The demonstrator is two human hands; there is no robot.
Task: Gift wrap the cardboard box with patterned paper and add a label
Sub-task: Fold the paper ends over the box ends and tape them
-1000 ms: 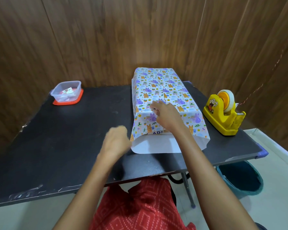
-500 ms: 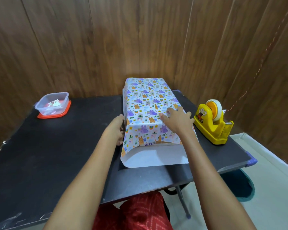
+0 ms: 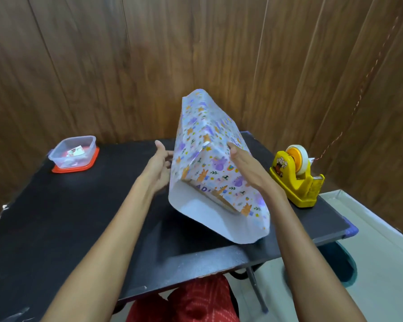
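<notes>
The paper-wrapped box [image 3: 209,159] is held tilted over the right half of the desk [image 3: 79,217], between the left hand [image 3: 159,165] and right hand [image 3: 247,169], with fingers [image 3: 234,151] laid straight against its sides.

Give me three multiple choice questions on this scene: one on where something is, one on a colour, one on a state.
1. Beside the box, the dispenser stands: A left; B right; C on top.
2. The lid under the tub is: A red; B green; C blue.
3. The box is: A flat; B tilted between the left hand and right hand; C inside the tub.
B, it stands past the right hand; A, a red rim shows below the tub; B, its top face slopes steeply.
</notes>
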